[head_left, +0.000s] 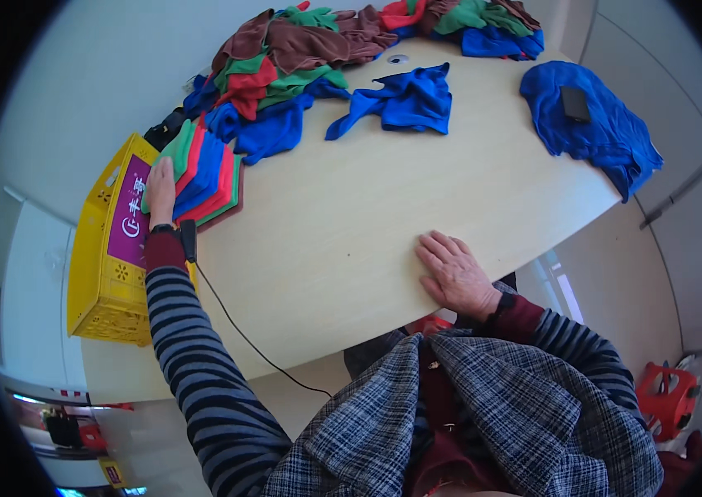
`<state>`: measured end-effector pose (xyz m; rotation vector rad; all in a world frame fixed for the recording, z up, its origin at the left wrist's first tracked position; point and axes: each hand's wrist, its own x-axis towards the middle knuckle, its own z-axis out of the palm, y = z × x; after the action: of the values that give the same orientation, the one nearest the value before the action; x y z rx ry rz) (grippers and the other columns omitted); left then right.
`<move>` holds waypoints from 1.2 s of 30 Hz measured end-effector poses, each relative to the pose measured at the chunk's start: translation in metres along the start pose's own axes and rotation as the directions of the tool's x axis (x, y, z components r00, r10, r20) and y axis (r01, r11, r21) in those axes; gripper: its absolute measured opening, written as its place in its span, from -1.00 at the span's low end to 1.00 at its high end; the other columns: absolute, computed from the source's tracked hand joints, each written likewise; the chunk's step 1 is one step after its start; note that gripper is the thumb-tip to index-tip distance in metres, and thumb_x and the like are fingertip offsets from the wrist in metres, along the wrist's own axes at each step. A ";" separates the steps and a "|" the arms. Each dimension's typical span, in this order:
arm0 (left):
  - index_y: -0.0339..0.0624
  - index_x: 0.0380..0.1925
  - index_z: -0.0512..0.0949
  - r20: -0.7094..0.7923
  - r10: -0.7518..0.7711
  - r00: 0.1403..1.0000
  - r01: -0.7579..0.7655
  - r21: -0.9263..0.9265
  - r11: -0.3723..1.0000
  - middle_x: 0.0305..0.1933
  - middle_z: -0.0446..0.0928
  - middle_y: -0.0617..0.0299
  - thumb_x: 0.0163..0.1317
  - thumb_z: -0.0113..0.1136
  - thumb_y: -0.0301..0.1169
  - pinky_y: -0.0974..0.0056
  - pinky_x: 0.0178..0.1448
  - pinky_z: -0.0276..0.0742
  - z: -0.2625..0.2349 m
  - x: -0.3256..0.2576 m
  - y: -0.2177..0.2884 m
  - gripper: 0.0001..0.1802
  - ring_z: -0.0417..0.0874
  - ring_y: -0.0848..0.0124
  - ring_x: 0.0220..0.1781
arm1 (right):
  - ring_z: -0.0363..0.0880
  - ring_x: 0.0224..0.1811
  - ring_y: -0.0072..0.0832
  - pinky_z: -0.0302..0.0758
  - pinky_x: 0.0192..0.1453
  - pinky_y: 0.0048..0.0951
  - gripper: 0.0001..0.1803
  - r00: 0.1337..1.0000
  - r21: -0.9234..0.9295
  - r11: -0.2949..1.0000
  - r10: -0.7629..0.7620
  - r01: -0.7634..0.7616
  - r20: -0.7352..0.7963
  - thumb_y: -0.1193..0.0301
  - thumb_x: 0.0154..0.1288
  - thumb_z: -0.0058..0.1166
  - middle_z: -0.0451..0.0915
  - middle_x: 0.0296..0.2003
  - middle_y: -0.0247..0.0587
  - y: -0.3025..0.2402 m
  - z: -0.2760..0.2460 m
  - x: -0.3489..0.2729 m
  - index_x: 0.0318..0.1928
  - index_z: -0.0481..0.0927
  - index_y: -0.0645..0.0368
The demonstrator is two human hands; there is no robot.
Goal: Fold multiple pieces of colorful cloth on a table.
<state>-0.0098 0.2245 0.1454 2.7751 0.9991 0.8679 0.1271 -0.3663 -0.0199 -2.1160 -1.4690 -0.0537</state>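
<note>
My left hand (161, 192) lies with straight fingers against the near left side of a stack of folded cloths (204, 182). The stack shows green, red, blue and brown layers and leans beside a yellow crate. My right hand (453, 273) rests palm down on the pale wooden table (310, 240) near its front edge, fingers stretched out and holding nothing. A crumpled blue cloth (409, 99) lies by itself toward the middle of the far side. The underside of my left hand is hidden.
A heap of loose coloured cloths (285, 50) fills the far left. Along the left edge stands the yellow plastic crate (90, 265). A black box (574, 104) sits on a spread blue cloth (599, 141) at right. A cable (243, 330) runs from my left wrist.
</note>
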 end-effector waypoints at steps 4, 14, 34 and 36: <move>-0.39 0.21 0.48 -0.217 0.206 0.954 -0.179 0.136 0.974 0.28 0.50 -0.12 0.55 -0.10 -0.11 0.16 0.48 0.26 -0.038 -0.046 0.025 -0.46 0.45 0.05 0.38 | 0.46 0.28 -0.12 0.39 0.37 -0.15 -0.57 0.994 0.158 0.984 -0.092 0.081 0.062 0.31 0.29 0.14 0.55 0.18 0.03 0.037 -0.007 0.030 0.12 0.59 0.22; -0.28 -0.09 0.66 0.249 0.176 0.952 -0.078 -0.361 0.929 -0.08 0.67 -0.03 0.21 0.29 -0.48 0.04 0.27 0.48 -0.007 -0.317 0.177 -0.74 0.64 0.05 0.05 | 0.67 -0.38 -0.37 0.57 -0.34 -0.33 -0.71 0.773 0.508 0.642 0.630 -0.574 0.076 0.25 0.29 0.25 0.65 -0.44 -0.19 0.224 -0.029 0.198 -0.15 0.70 0.22; -0.25 -0.23 0.59 0.065 0.054 0.996 -0.027 -0.360 0.933 -0.06 0.59 0.04 0.14 0.25 -0.59 0.08 0.15 0.52 0.033 -0.386 0.222 -0.82 0.61 0.06 0.03 | 0.65 -0.04 -0.50 0.58 0.19 -0.37 -0.78 0.898 0.889 0.424 0.304 0.172 -0.319 0.31 0.57 -0.03 0.63 -0.08 -0.31 0.168 -0.248 0.103 0.02 0.54 0.17; -0.24 -0.27 0.59 0.209 0.006 0.978 0.103 -0.507 0.855 -0.16 0.63 0.05 0.18 0.26 -0.56 0.09 0.06 0.56 0.038 -0.378 0.226 -0.88 0.66 0.07 -0.05 | 0.65 -0.03 -0.50 0.56 0.21 -0.39 -0.75 0.919 0.899 0.391 0.247 0.196 -0.307 0.32 0.57 -0.03 0.65 -0.04 -0.30 0.151 -0.272 0.063 0.07 0.54 0.20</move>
<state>-0.0991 -0.1772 -0.0155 2.3082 0.6725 0.6967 0.3584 -0.4751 0.1673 -1.0612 -0.8368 0.2859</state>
